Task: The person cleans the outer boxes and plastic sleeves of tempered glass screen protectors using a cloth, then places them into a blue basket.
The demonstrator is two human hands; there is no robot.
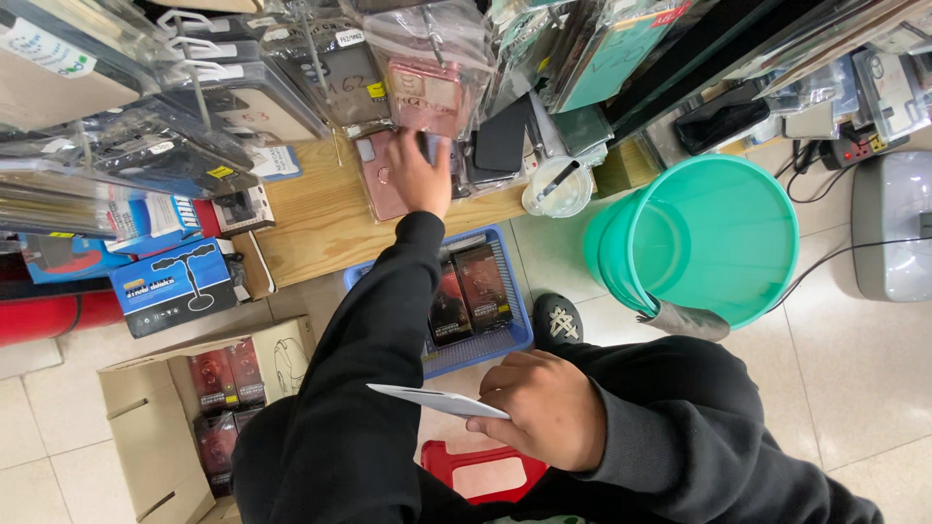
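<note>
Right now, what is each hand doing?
Left hand: reaches up to the pink phone case on the rack, fingers on it; grip cannot be told.
Right hand: closed on a flat white packet.

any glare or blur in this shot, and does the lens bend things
Head view: even indoor light, soft shadows only; glare streaks on the clear plastic packets hanging at the top; the left hand and right hand look sharp; the wide lens bows the edges, so the green bucket and floor tiles look stretched.
</note>
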